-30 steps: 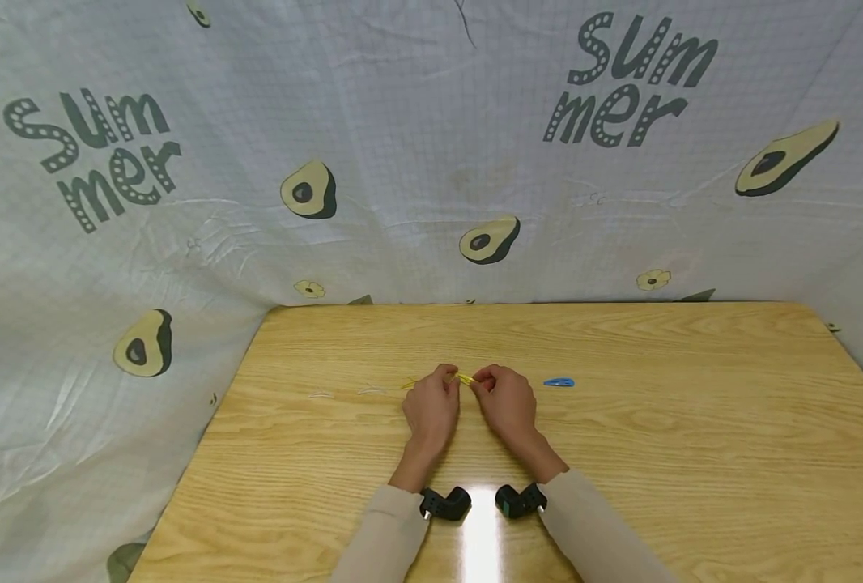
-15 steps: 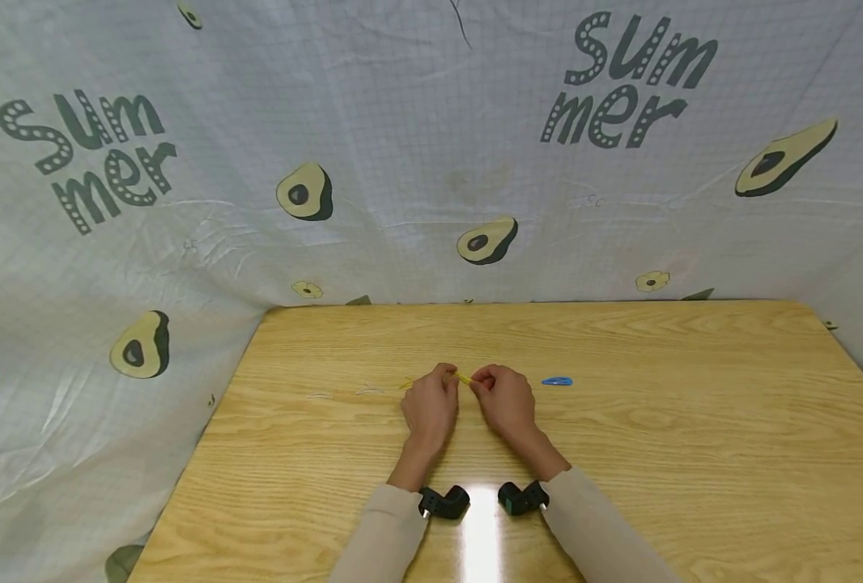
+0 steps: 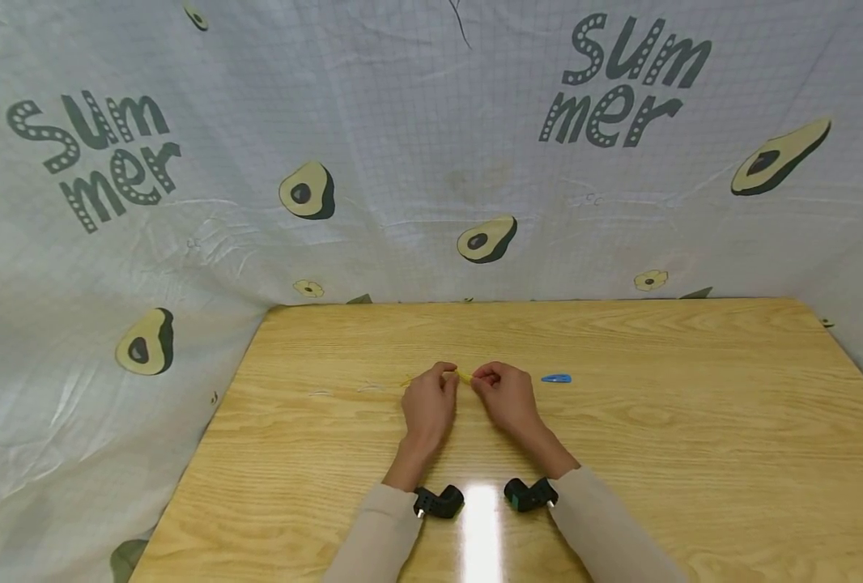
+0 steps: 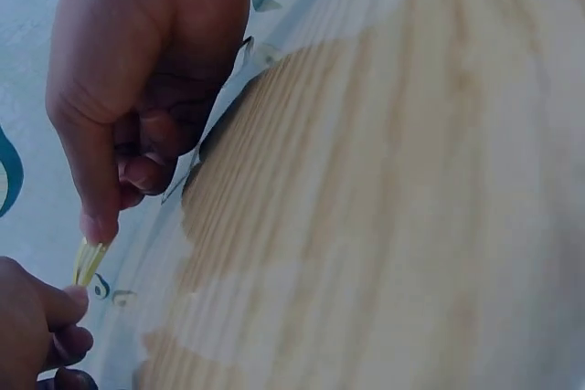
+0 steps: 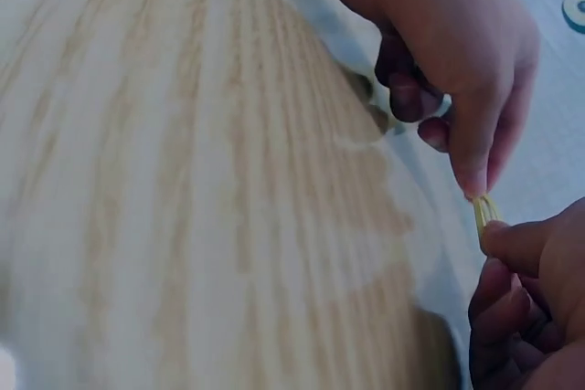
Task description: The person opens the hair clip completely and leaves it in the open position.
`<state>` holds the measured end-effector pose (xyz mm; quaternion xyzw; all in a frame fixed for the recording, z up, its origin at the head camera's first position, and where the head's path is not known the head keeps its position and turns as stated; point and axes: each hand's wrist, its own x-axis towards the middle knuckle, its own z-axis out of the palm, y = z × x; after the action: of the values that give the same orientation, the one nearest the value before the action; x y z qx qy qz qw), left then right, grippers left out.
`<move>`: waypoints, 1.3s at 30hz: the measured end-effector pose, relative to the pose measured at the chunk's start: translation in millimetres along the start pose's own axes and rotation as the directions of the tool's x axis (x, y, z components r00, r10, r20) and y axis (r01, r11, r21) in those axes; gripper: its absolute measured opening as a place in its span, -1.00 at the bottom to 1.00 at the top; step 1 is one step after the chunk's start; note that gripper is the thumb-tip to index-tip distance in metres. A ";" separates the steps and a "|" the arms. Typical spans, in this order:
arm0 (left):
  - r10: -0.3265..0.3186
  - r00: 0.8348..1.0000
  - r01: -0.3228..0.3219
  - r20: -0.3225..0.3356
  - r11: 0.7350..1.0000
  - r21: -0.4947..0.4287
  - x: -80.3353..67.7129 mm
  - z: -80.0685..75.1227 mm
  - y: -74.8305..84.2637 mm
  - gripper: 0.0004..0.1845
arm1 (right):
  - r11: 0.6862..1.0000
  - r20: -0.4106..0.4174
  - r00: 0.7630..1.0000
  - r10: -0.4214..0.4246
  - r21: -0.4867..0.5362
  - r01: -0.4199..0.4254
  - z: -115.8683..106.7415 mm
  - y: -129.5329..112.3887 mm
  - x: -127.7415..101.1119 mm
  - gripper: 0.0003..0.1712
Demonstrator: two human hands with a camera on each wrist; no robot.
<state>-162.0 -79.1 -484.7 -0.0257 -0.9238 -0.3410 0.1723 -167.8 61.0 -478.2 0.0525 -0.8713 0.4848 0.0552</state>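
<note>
A slim yellow hair clip (image 3: 464,377) spans the small gap between both hands above the middle of the table. My left hand (image 3: 428,406) pinches one end of it between thumb and fingertips. At the other end, my right hand (image 3: 508,398) pinches it the same way. Slots between its thin strips show in the left wrist view, where the clip (image 4: 89,262) stands nearly upright between the fingertips. Its ends are covered by the fingers. Just right of the right hand, a blue snap hair clip (image 3: 556,378) lies on the table.
Left of the left hand, a second yellow piece (image 3: 405,381) is partly hidden. Farther left lie thin whitish pieces (image 3: 370,388) on the wooden table (image 3: 657,453). A printed cloth (image 3: 402,162) hangs behind the table and along its left side.
Both hands keep their pinch on the yellow hair clip, which looks slightly turned and narrower than before. The wrists have moved a little apart. The blue clip stays put.
</note>
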 end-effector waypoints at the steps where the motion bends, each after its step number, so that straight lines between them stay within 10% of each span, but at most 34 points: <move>1: 0.009 1.000 -0.009 -0.006 1.000 -0.013 -0.6 -0.9 0.6 -0.87 | 1.000 0.006 1.000 0.003 0.006 -0.003 -1.5 -0.5 -0.4 -0.94; 10: 0.109 0.991 -0.117 -0.081 0.989 -0.094 -9.6 -12.8 6.6 -0.94 | 0.999 0.062 0.998 -0.008 0.041 0.006 -19.7 -10.6 -7.5 -0.93; 18: 0.051 0.998 -0.055 -0.021 0.960 -0.273 -17.5 -22.1 10.5 -0.95 | 0.999 0.124 0.992 -0.021 0.044 0.015 -31.3 -13.5 -17.1 -0.94; 39: 0.035 0.995 0.001 0.098 0.940 -0.342 -42.9 -38.5 30.1 -0.94 | 0.963 0.234 0.972 -0.033 0.269 -0.032 -50.3 -12.2 -53.2 -0.96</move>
<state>-105.1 -77.6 -453.2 -0.0807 -0.8580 -0.4927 0.1207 -111.2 99.5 -449.4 0.1173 -0.7971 0.5897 -0.0563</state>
